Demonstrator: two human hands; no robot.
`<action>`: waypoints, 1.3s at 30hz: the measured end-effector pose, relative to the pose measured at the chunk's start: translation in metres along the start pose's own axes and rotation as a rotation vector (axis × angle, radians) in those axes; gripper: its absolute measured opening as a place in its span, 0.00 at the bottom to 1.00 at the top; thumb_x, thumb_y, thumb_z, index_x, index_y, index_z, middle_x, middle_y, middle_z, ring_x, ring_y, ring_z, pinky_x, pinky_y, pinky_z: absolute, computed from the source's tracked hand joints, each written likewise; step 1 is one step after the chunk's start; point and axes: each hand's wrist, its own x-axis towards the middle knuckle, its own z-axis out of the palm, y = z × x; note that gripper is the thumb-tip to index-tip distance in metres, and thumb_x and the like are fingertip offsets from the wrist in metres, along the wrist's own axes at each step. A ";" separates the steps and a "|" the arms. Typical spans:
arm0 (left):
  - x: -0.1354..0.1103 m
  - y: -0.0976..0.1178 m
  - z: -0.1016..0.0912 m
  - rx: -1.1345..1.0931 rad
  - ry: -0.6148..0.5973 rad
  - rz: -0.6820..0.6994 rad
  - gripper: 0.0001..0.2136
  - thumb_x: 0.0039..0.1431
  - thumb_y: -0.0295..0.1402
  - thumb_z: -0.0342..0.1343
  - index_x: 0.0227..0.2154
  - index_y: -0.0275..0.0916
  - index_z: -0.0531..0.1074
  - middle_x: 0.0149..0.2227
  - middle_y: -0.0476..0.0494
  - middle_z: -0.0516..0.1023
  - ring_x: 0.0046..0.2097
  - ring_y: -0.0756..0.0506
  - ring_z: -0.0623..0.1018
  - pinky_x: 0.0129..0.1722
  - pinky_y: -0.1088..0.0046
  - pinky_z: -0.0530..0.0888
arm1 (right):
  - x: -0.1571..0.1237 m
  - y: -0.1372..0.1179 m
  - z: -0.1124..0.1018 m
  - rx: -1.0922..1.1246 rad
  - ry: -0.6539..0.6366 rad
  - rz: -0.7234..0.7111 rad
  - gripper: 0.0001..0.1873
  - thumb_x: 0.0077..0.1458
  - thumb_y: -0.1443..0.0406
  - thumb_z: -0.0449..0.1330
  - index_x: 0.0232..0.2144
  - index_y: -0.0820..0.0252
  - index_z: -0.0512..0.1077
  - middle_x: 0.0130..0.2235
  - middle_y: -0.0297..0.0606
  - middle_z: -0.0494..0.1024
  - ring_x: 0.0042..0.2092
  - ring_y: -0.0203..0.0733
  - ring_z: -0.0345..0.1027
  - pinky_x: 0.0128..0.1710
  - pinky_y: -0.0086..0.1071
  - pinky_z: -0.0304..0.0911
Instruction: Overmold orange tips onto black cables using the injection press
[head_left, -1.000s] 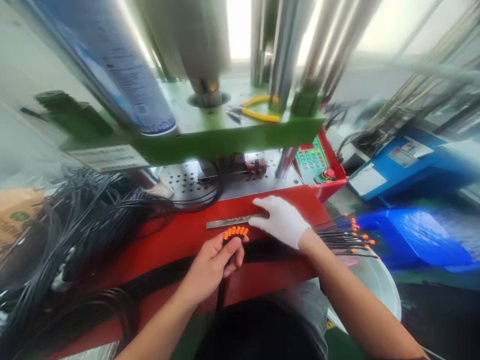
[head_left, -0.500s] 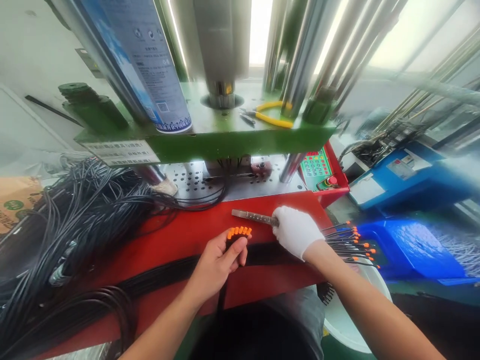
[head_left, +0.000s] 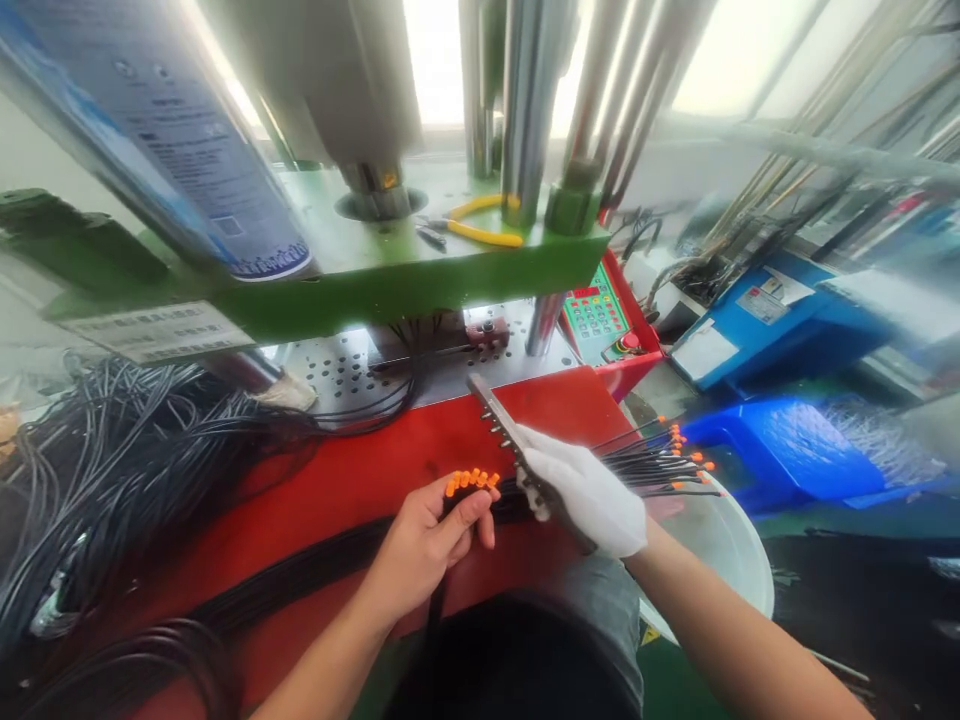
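My bare left hand (head_left: 435, 540) is closed around a row of small orange-tipped pieces (head_left: 472, 480), the orange ends fanned out above the thumb. What lies below the orange ends is hidden by my fingers. My right hand (head_left: 589, 490), in a white glove, grips a narrow metal bar (head_left: 504, 425) with a row of small studs or holes along one side. The bar tilts up to the left, just right of the orange ends and apart from them. Beneath both hands runs a bundle of black cables (head_left: 292, 575) across the red table (head_left: 540, 405).
A green press (head_left: 420, 280) stands ahead, with yellow-handled pliers (head_left: 487, 225) and a spray can (head_left: 225, 180) on it. Tangled black cables (head_left: 165, 420) lie left. Orange-tipped cable ends (head_left: 675, 460) overhang a white bucket (head_left: 739, 560). A control panel (head_left: 604, 320) and blue bin (head_left: 795, 450) are right.
My right hand has turned the metal bar from nearly level to a steep tilt, its studded side now facing the left hand. The view has shifted right. My left hand keeps its hold.
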 end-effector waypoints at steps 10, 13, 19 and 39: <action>-0.002 0.000 0.002 0.112 -0.024 0.011 0.14 0.64 0.40 0.49 0.30 0.32 0.67 0.27 0.46 0.72 0.21 0.56 0.60 0.23 0.76 0.59 | 0.005 -0.018 0.014 0.253 0.008 -0.013 0.27 0.58 0.62 0.56 0.60 0.54 0.60 0.37 0.34 0.70 0.30 0.30 0.64 0.26 0.24 0.65; -0.002 0.000 0.004 0.124 -0.030 0.011 0.14 0.64 0.40 0.49 0.30 0.33 0.67 0.27 0.46 0.72 0.21 0.55 0.60 0.24 0.75 0.59 | 0.004 -0.020 0.015 0.277 -0.006 -0.010 0.26 0.59 0.64 0.54 0.60 0.56 0.61 0.37 0.35 0.70 0.30 0.30 0.64 0.25 0.23 0.65; -0.001 0.002 0.008 0.126 -0.020 0.000 0.14 0.63 0.40 0.51 0.29 0.34 0.67 0.24 0.48 0.71 0.20 0.55 0.59 0.22 0.75 0.56 | 0.003 -0.019 0.014 0.302 0.000 -0.004 0.26 0.59 0.65 0.54 0.60 0.55 0.61 0.37 0.36 0.71 0.29 0.29 0.62 0.24 0.23 0.64; -0.002 -0.007 0.017 -0.110 0.158 -0.038 0.14 0.64 0.45 0.47 0.40 0.38 0.65 0.25 0.51 0.60 0.25 0.53 0.60 0.22 0.76 0.55 | 0.002 -0.016 0.008 0.301 0.012 -0.009 0.26 0.59 0.64 0.55 0.60 0.57 0.61 0.36 0.37 0.71 0.29 0.30 0.64 0.21 0.22 0.63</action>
